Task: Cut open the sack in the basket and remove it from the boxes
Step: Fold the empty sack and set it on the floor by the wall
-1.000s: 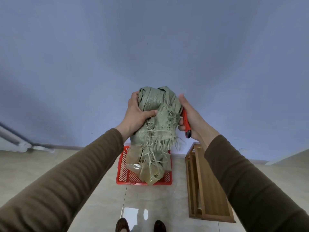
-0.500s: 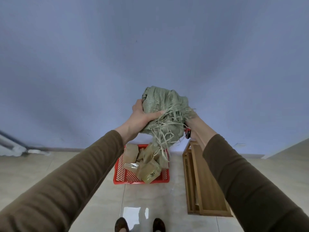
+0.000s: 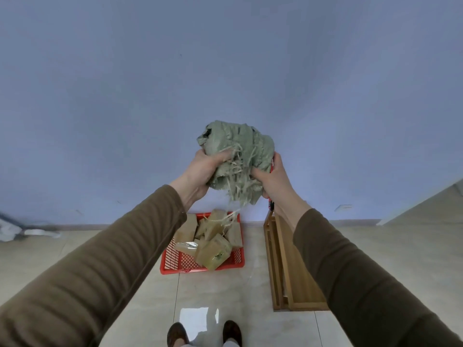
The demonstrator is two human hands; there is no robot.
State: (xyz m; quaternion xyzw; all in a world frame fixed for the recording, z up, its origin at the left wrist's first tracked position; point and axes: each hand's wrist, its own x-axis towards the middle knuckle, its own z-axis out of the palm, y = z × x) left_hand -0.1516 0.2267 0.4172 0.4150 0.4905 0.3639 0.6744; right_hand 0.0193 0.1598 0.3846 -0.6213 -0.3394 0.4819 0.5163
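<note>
The grey-green woven sack point(image 3: 238, 149) is crumpled into a ball held high in front of the wall, its frayed strands hanging down. My left hand point(image 3: 203, 169) grips its left side. My right hand point(image 3: 271, 179) presses its right side while also holding a red cutter point(image 3: 271, 205), mostly hidden behind the hand. Below, on the floor, the red basket point(image 3: 175, 256) holds several brown boxes point(image 3: 213, 249), uncovered, with a few loose strands lying on them.
A wooden frame point(image 3: 295, 269) lies on the tiled floor right of the basket. My shoes point(image 3: 204, 333) stand just in front of the basket. A blue wall runs behind, and white cloth point(image 3: 15, 231) lies at far left.
The sack has come fully clear of the boxes and is bunched tighter between both hands. My right hand has closed in on its right side.
</note>
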